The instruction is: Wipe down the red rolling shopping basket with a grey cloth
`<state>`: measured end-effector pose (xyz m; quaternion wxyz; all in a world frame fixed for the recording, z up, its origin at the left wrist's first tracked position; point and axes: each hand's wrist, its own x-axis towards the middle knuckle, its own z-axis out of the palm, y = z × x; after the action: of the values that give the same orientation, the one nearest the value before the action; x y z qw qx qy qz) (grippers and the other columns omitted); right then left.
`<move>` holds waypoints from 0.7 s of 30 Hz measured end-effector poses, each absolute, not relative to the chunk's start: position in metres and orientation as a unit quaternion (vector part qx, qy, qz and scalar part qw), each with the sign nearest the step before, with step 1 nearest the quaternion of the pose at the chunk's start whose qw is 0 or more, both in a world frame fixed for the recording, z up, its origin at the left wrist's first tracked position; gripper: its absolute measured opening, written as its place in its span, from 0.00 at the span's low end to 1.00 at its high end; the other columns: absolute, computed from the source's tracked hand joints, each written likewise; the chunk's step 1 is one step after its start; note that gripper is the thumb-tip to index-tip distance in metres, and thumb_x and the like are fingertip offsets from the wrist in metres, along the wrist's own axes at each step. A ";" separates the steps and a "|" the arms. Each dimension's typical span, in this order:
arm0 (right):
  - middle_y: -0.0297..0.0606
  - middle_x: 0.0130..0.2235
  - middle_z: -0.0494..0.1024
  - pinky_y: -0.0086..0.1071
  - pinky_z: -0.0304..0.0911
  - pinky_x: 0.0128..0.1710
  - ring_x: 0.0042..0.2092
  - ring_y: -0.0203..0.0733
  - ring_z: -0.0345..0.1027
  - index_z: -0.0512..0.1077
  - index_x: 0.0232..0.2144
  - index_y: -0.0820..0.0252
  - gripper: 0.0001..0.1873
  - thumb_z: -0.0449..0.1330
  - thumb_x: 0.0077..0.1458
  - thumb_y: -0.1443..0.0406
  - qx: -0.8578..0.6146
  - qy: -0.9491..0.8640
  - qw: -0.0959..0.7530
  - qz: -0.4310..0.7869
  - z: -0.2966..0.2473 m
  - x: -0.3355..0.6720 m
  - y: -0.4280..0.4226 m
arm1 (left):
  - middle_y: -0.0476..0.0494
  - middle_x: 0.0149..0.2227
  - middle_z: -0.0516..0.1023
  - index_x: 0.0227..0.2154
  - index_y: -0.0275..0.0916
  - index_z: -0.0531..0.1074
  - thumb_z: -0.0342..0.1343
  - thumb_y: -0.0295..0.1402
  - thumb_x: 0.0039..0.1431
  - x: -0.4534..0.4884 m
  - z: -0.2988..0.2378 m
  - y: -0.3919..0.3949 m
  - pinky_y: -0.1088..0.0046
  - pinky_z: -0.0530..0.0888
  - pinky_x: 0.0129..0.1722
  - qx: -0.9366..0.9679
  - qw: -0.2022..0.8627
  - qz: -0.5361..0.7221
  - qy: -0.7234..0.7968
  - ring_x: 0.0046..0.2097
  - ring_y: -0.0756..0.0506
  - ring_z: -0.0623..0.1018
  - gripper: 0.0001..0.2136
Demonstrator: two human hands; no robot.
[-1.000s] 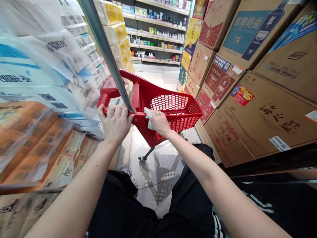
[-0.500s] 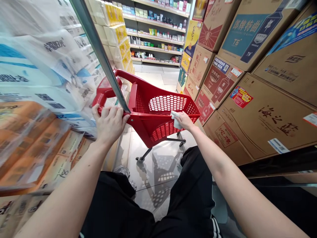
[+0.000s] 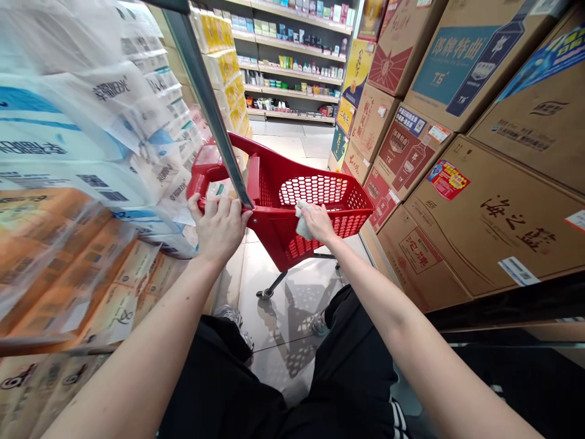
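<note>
A red plastic shopping cart (image 3: 274,244) stands sideways in front of me, its basket pierced with many holes. My left hand (image 3: 220,225) is closed over the handle end of its near rim, beside a grey metal pole (image 3: 214,116) that slants up from there. Farther along the same rim, my right hand (image 3: 319,223) presses a crumpled white cloth (image 3: 303,229) against the red edge. Part of the cloth hangs down the outer side of the basket. Inside the cart I see no goods, though its bottom is partly hidden.
Stacked cardboard cartons (image 3: 507,219) wall the right side. On the left are plastic-wrapped white packs (image 3: 59,140) and orange packs (image 3: 59,262). Shelves (image 3: 292,58) of small bottles and boxes close the far end. Tiled floor (image 3: 269,329) runs under the cart, between my feet.
My right hand has slid the cloth left along the cart's near rim, toward my left hand. My left hand keeps its hold; the whole view has shifted slightly.
</note>
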<state>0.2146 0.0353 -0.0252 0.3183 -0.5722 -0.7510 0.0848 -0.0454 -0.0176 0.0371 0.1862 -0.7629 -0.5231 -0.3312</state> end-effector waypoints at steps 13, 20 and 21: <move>0.50 0.65 0.63 0.46 0.39 0.71 0.68 0.47 0.51 0.56 0.66 0.68 0.29 0.50 0.67 0.62 -0.447 -0.839 0.311 0.009 -0.015 0.176 0.021 | 0.34 0.46 0.75 0.45 0.39 0.71 0.45 0.36 0.65 -0.035 0.043 -0.019 0.41 0.50 0.62 -0.778 0.169 -0.316 -0.516 0.54 0.33 0.69 0.13; 0.51 0.60 0.70 0.50 0.43 0.69 0.64 0.47 0.58 0.61 0.63 0.66 0.24 0.47 0.68 0.63 -0.511 -0.799 0.315 0.026 -0.018 0.200 0.026 | 0.35 0.43 0.75 0.46 0.39 0.71 0.45 0.34 0.64 -0.027 0.044 -0.020 0.41 0.52 0.61 -0.781 0.182 -0.314 -0.508 0.53 0.33 0.69 0.13; 0.50 0.59 0.70 0.50 0.43 0.69 0.64 0.46 0.59 0.61 0.63 0.66 0.24 0.46 0.69 0.63 -0.505 -0.801 0.319 0.033 -0.013 0.195 0.025 | 0.35 0.43 0.75 0.46 0.39 0.71 0.46 0.33 0.64 -0.025 0.044 -0.020 0.41 0.52 0.61 -0.780 0.183 -0.317 -0.507 0.53 0.33 0.69 0.13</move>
<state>0.1953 0.0248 -0.0132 0.3186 -0.5051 -0.8014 0.0333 -0.0253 -0.0203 0.0444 0.1833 -0.7800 -0.5075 -0.3170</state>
